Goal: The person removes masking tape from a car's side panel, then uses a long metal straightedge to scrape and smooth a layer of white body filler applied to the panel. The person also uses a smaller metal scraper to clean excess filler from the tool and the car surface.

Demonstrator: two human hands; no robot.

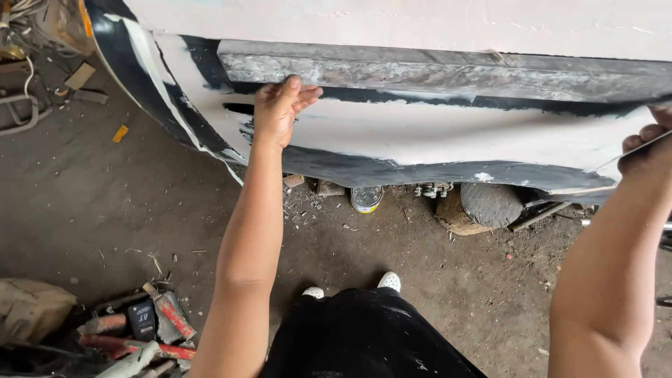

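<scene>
— Right there: long white-filled, black-edged car body panel (434, 140), running left to right, directly ahead of both hands.
— Left hand (276, 112) nearer, flat, fingers spread on it. Right hand (647, 150) curled round thin flat blade (633, 150), far right.

two bare arms reach up from the bottom edge, uncovered from above the elbow down to the wrist, with no sleeves, watch or bracelet showing. the left hand (280, 108) is bare, without glove or ring. the right hand (647, 143) is also ungloved, only partly in view at the right edge. below, black clothing (364, 336) covers the lap, faintly dusted. two white shoe toes (389, 281) with small holes peek out beyond it.
</scene>
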